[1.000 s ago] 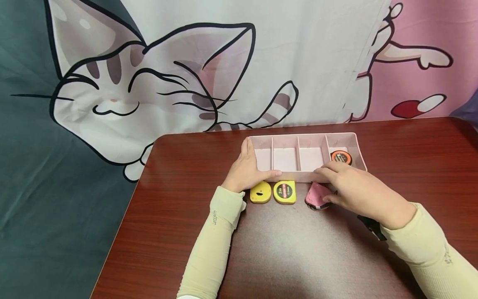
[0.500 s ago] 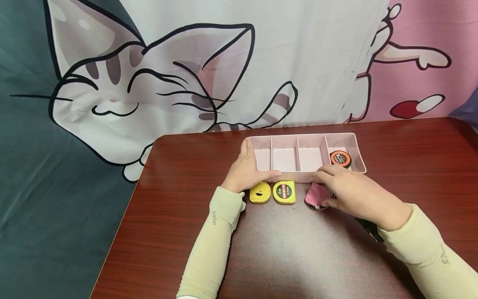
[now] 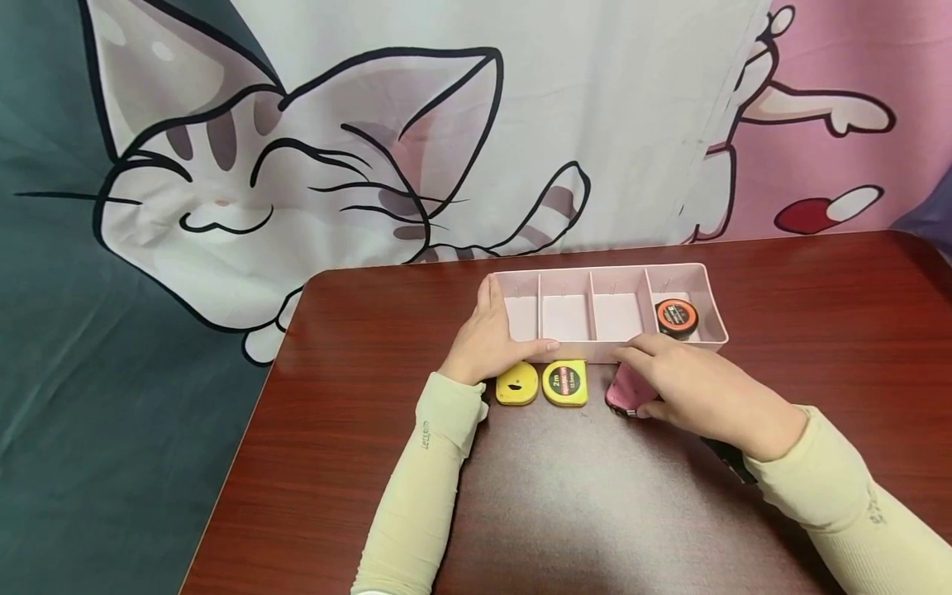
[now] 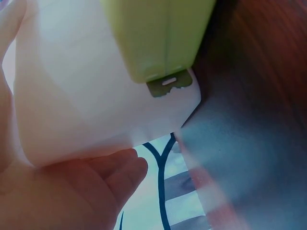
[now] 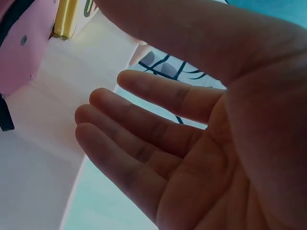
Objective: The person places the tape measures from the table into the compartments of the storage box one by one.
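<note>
A pale pink box (image 3: 583, 353) with compartments in a row stands on the table. My left hand (image 3: 487, 337) holds its left end, thumb along the front wall and fingers at the side. At the front wall, my right hand (image 3: 699, 387) is over a pink tape measure (image 3: 629, 388), partly hiding it. In the right wrist view the fingers are loosely bent, apart from the pink tape measure (image 5: 26, 52). A yellow round-edged tape measure (image 3: 516, 383) and a yellow 2m tape measure (image 3: 565, 383) lie before the box. An orange-and-black tape measure (image 3: 677, 318) is in the rightmost compartment.
The reddish-brown wooden table (image 3: 320, 463) extends to both sides and toward the person. Behind its back edge hangs a cartoon cat curtain (image 3: 640, 107). A dark object (image 3: 727, 459) sits under the right wrist.
My right hand has shifted slightly left along the box front, uncovering more of the orange-and-black tape measure. The left hand stays on the box, and the tape measures stay in place.
</note>
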Available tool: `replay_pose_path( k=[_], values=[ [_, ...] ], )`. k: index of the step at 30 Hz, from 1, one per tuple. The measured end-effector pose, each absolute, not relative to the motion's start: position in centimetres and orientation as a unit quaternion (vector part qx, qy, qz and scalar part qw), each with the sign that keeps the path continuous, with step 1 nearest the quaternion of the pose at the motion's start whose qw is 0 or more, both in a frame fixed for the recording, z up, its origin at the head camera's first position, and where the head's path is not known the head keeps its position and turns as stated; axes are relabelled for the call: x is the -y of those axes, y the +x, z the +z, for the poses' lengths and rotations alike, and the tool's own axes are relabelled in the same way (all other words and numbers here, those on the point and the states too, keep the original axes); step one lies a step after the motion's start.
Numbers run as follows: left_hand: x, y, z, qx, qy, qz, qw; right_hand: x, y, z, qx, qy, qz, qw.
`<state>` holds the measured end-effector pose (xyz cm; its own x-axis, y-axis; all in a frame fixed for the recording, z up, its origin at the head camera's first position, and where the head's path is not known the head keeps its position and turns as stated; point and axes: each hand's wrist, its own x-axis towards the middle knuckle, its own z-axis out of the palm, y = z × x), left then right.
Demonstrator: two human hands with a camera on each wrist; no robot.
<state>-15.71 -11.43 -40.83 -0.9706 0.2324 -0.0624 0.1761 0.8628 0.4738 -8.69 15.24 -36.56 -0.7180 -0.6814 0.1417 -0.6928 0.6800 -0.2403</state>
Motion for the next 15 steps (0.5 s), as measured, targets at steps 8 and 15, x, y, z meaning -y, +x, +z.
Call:
replay_pose_path(
  k=[8, 15],
  values=[
    [11.47, -15.63, -40.76, -0.963, 0.104, 0.243, 0.058, -14.94, -8.59, -36.91, 0.914, 0.381, 0.139, 0.005],
    [11.47, -15.61, -40.71, -0.962, 0.103, 0.245, 0.058, -14.71, -8.63, -37.36, 0.913, 0.383, 0.143, -0.002]
  ],
)
